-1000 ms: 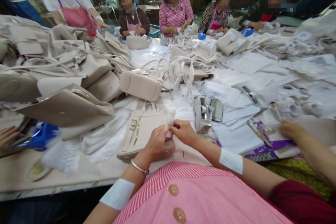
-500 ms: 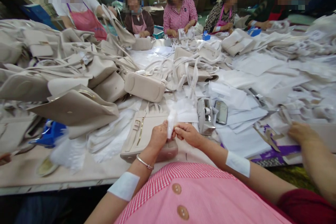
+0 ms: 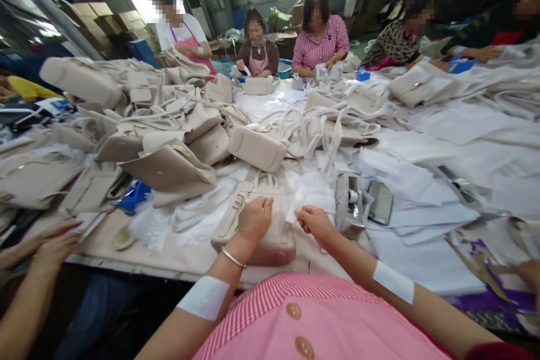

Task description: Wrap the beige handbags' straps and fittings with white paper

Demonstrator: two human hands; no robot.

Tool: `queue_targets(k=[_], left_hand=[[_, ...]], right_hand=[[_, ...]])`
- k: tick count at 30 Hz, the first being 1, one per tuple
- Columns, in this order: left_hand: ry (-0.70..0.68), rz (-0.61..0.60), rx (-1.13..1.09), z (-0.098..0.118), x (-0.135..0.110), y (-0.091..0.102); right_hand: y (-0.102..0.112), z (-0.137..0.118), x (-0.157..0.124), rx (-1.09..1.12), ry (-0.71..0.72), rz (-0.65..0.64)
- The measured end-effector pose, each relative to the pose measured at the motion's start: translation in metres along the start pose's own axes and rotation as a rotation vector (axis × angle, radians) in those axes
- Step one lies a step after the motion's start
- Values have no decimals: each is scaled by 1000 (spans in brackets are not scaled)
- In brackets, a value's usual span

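A beige handbag (image 3: 253,225) lies flat on the table right in front of me. My left hand (image 3: 254,219) rests on top of it with the fingers loosely curled and nothing clearly in them. My right hand (image 3: 314,224) is just to its right, pinching the corner of a thin white tissue sheet (image 3: 299,202) that lies over the bag's right side. Both wrists carry white bands, and the left wrist also has a silver bangle.
A tape dispenser (image 3: 348,203) and a phone (image 3: 380,202) lie right of the bag on white paper sheets (image 3: 422,219). Piles of beige bags (image 3: 169,163) fill the left, with a blue object (image 3: 134,196) under them. Another person's hands (image 3: 46,244) reach in at left; several workers sit across.
The camera has tilted up. My hands have parted: the left let go of the white tissue and moved onto the bag, while the right still pinches the tissue, lower against the bag.
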State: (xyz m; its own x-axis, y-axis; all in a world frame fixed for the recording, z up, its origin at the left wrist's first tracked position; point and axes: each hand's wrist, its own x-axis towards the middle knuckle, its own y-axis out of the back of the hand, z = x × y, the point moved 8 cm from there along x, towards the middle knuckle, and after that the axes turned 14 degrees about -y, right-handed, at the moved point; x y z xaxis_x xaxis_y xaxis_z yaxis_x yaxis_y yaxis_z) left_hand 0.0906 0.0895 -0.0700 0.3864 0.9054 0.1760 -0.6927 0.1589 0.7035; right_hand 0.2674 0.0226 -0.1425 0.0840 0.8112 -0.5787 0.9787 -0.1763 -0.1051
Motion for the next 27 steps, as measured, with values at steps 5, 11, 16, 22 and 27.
queue_targets(k=[5, 11, 16, 22, 27], left_hand=[[226, -42, 379, -68, -21, 59], [196, -76, -21, -84, -27, 54], [404, 46, -904, -84, -35, 35], [515, -113, -1040, -99, -39, 36], [492, -229, -1033, -117, -23, 44]], right_hand=[[2, 20, 14, -128, -75, 55], [-2, -49, -21, -569, 437, 484], [-76, -68, -41, -780, 579, 174], [-142, -33, -39, -875, 404, -34], [-118, -57, -33, -684, 400, 153]])
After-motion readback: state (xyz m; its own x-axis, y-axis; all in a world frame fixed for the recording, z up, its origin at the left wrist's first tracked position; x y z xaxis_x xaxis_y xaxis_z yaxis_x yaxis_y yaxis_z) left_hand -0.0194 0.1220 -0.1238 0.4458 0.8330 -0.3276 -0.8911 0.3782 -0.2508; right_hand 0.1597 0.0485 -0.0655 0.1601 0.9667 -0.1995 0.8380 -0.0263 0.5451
